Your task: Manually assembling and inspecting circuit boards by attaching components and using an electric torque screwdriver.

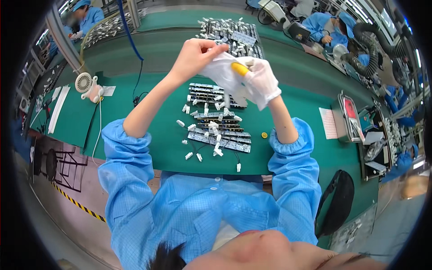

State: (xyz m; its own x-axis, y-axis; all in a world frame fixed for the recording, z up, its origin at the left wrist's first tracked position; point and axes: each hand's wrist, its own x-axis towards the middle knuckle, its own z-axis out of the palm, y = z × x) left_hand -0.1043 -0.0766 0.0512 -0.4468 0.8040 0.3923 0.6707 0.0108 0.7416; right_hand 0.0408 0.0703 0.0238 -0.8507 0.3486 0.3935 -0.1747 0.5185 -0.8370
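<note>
Raised over the table, my bare left hand [193, 56] pinches a limp white glove [220, 72] between thumb and fingers. My right hand [262, 83] wears a white glove of its own, with a yellow finger cot [239, 69] on the thumb. Its fingers are closed on the other side of the limp glove. Beneath both hands lie several narrow circuit boards [216, 96] with thin wires and white connectors [218, 150]. A small yellow ring-shaped piece [264, 135], perhaps a rolled finger cot, rests right of the boards.
More boards with connectors [229, 33] are heaped at the far side. A small fan [85, 85] stands at left by white strips [58, 110]. At right are a printed sheet [328, 123], a metal-edged box [344, 119] and a black bag [337, 202]. Two co-workers in blue [326, 29] sit beyond.
</note>
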